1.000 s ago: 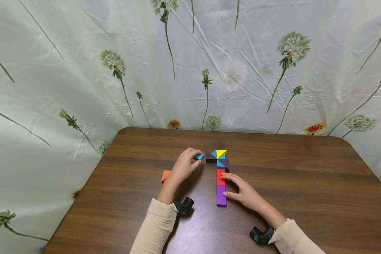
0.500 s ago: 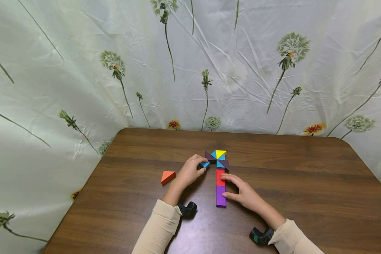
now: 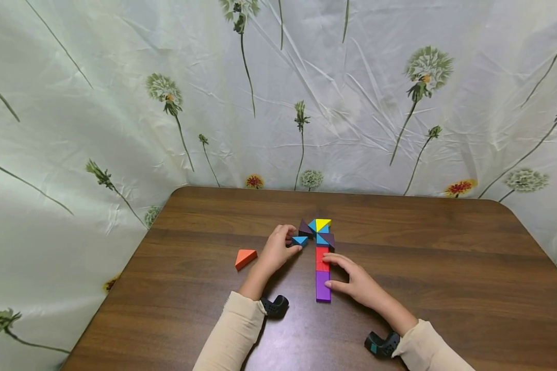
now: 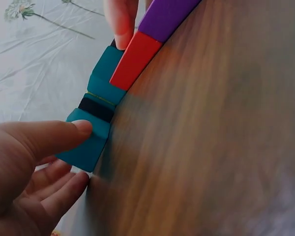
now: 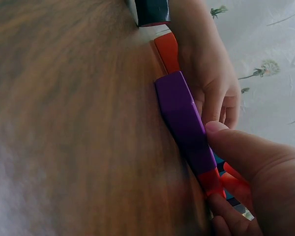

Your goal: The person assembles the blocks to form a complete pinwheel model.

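Note:
A line of coloured wooden blocks lies on the table. Its purple block (image 3: 323, 286) is nearest me, with the red blocks (image 3: 322, 258) beyond. Blue and dark triangles, with a yellow triangle (image 3: 323, 223), form the far end. My left hand (image 3: 277, 251) is beside a loose blue triangular block (image 3: 299, 240); in the left wrist view, the thumb touches this block and the other fingers spread behind it. A dark triangular block (image 3: 305, 229) sits just beyond. My right hand (image 3: 359, 281) rests its thumb against the purple block and a finger on the red ones.
An orange triangular block (image 3: 245, 259) lies alone left of my left forearm. The brown wooden table (image 3: 445, 268) ends at a flower-printed curtain (image 3: 362, 103) behind and to the left. Black wrist devices hang under both wrists.
My left hand has brought the blue triangle right and nearer me, towards the line, and its fingers have since drawn back from it. The dark triangle has shifted slightly. My right hand stays put.

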A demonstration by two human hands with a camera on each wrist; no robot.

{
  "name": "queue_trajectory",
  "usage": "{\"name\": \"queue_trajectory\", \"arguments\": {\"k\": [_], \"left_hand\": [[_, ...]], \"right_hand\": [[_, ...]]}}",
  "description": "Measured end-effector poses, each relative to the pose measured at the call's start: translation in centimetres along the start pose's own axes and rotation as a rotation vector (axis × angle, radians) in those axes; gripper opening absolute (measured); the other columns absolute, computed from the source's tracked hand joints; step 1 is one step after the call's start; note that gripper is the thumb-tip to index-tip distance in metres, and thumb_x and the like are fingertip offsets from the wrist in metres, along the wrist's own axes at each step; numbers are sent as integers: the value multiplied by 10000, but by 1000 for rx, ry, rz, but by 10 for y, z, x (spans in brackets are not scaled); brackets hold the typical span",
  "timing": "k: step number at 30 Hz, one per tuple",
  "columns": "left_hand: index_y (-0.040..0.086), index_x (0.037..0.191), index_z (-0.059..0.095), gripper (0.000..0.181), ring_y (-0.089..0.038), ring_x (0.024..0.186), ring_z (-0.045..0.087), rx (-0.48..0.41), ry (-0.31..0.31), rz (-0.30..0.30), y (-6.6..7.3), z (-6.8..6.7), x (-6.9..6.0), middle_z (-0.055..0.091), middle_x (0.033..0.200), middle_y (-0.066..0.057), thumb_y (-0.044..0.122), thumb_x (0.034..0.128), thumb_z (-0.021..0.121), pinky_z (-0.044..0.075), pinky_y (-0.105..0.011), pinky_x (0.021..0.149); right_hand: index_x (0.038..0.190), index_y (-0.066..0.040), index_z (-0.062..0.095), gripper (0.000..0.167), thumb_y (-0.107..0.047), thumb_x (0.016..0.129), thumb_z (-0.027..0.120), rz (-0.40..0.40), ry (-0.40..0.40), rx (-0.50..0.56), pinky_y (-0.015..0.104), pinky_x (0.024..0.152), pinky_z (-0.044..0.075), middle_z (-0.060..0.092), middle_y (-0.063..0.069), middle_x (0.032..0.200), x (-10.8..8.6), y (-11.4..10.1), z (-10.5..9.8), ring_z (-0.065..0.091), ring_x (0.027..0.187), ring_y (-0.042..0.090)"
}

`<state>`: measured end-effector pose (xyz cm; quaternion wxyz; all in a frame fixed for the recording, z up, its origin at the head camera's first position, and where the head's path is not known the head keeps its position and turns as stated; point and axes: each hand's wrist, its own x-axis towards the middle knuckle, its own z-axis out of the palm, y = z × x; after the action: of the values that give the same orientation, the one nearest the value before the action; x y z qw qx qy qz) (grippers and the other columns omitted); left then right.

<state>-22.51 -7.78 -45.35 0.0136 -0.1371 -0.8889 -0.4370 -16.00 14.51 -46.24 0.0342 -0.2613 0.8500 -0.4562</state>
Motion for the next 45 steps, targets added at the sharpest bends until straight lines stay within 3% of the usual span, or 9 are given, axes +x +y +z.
{"name": "queue_trajectory", "arguments": {"k": [5,14,20,28,45], "left_hand": [[-15,1126,523,453,-212,880,572,-9,24,-46,1,3,0,501,1020,-112,94,742,738,482,-258,774],[-41,1130,527,441,-243,920,591,-43,65,-23,3,11,2,488,1050,-152,60,749,724,477,-257,792],[-48,1137,530,428,-242,972,566,-14,67,-24,3,15,5,489,1062,-152,57,763,710,460,-240,819],[-61,1170,506,459,-261,996,556,-39,66,-25,4,18,7,481,1083,-172,43,767,702,458,-249,825],[-43,1184,471,505,-231,947,545,-38,79,-53,9,23,6,494,1030,-132,53,754,717,462,-256,821]], "right_hand": [[1217,-131,527,488,-258,781,705,5,1,-7,480,981,291,455,13,1307,0,0,0,370,1225,238],[1210,-124,532,487,-265,778,706,-19,8,-13,467,980,295,466,18,1301,0,2,1,379,1220,217],[1210,-126,533,485,-266,779,705,-16,7,-9,464,982,293,465,7,1300,1,2,1,378,1220,216],[1213,-134,532,497,-292,775,704,-7,5,-4,465,980,298,462,2,1302,0,2,0,378,1221,215],[1218,-119,528,491,-279,785,697,-12,-2,-7,473,980,294,458,28,1308,1,1,0,372,1225,229]]}}
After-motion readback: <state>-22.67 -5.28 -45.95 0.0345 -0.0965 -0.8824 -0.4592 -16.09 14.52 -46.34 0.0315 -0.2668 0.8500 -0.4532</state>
